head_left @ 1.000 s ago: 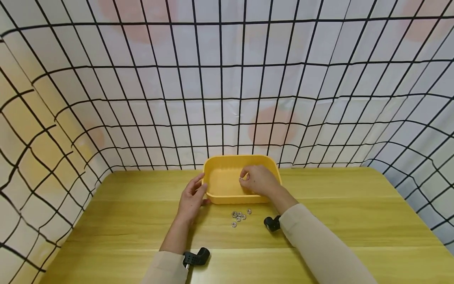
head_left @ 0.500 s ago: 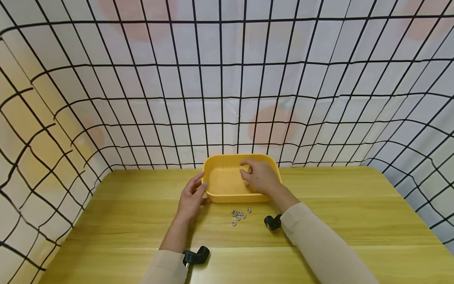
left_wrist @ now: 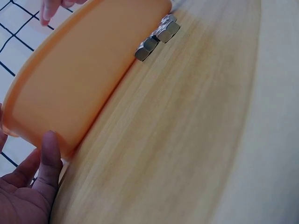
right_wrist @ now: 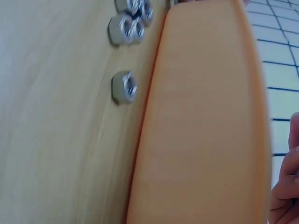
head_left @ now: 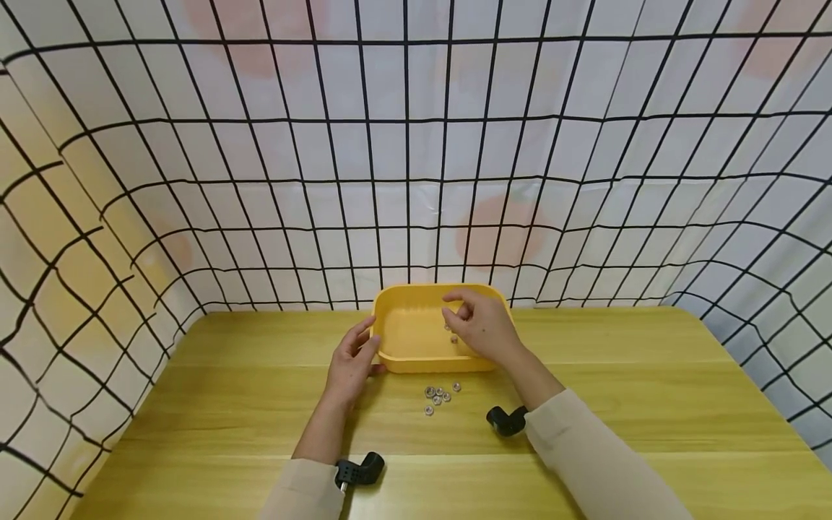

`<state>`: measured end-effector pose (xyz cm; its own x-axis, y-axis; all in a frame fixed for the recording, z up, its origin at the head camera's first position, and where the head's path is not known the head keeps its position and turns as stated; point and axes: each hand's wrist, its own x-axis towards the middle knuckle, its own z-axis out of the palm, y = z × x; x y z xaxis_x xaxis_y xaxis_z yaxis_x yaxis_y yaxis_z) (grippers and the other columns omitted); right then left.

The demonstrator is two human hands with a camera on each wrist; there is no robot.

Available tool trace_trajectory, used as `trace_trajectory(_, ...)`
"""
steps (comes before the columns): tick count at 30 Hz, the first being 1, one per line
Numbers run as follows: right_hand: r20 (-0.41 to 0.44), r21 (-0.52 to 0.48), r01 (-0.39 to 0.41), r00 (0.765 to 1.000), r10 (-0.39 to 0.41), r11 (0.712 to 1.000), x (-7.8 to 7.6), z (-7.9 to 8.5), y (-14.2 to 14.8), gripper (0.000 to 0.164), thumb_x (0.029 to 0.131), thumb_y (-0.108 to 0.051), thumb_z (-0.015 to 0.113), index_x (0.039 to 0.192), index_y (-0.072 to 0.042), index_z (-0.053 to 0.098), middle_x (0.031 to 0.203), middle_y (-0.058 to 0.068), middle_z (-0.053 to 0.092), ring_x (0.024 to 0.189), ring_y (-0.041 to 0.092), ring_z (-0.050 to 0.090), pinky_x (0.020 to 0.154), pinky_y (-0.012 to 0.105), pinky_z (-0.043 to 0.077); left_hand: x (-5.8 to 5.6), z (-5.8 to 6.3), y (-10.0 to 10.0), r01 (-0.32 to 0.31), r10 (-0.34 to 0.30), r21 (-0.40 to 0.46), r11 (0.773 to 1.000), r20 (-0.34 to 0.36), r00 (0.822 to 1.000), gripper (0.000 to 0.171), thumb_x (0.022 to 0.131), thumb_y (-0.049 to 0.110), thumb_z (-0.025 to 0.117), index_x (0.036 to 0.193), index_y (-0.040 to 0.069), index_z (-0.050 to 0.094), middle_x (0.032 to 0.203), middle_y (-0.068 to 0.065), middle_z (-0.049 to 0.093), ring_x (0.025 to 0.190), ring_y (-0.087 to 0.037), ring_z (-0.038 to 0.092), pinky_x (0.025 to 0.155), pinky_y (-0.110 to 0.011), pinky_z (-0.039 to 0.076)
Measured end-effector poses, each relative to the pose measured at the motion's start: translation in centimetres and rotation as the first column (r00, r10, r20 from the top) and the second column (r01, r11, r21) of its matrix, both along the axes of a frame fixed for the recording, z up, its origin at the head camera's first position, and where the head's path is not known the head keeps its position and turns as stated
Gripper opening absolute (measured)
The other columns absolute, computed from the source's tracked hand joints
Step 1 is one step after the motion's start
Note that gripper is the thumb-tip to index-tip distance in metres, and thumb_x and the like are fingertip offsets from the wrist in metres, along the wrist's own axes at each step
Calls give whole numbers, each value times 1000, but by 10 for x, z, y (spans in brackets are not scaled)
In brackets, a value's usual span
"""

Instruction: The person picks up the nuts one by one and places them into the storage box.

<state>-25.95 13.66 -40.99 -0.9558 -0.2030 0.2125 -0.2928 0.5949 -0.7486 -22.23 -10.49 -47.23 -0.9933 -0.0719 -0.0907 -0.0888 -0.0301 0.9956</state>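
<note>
While the left hand [head_left: 347, 372] rests against the yellow tray [head_left: 416, 365], the right hand [head_left: 479, 325] hangs over its inside, thumb and forefinger apart.

Eight nuts [head_left: 430, 392] can be counted: six on the bench [head_left: 247, 404] just in front of the tray, four bunched close, one off to the right and one nearer the person, plus two in the tray under the right hand, which may hide others. The left hand, its fingers loosely spread, touches the tray's left end. Two black cameras [head_left: 360, 471] sit at the wrists, beside two beige sleeves [head_left: 601, 455]. The bench is yellowish wood with a lengthwise grain; around its back and sides a black grid [head_left: 406, 43] stands before pale sheeting [head_left: 390, 152] with faded orange and yellow patches.
</note>
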Motion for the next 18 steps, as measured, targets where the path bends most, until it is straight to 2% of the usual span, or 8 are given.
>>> trace_trajectory(4, 35, -44, -9, 999, 10, 999, 7, 3, -2, 31, 98, -22, 69, 126, -10, 69, 76, 13, 71, 50, 16, 47, 44, 21, 32, -1, -1, -1, -1, 1, 1, 1000, -2, 1000, 46, 104, 20, 59, 150, 22, 52, 151, -20, 50, 116, -31, 62, 72, -27, 61)
trace_trajectory(9, 68, -79, -21, 997, 26, 997, 15, 5, -2, 33, 98, -23, 69, 129, -10, 67, 81, 14, 73, 53, 17, 47, 45, 22, 34, -1, -2, -1, -10, 10, -3, 1000, 3, 1000, 45, 104, 21, 60, 148, 24, 54, 149, -18, 52, 110, -26, 63, 71, -27, 61)
trace_trajectory(18, 129, -88, -44, 990, 55, 995, 38, 2, -3, 36, 94, -21, 74, 128, -10, 68, 75, -2, 69, 57, 17, 50, 49, 21, 37, -2, -1, 0, -15, 16, -12, 1000, 17, 1000, 44, 104, 22, 59, 148, 25, 54, 149, -17, 52, 112, -28, 63, 72, -27, 61)
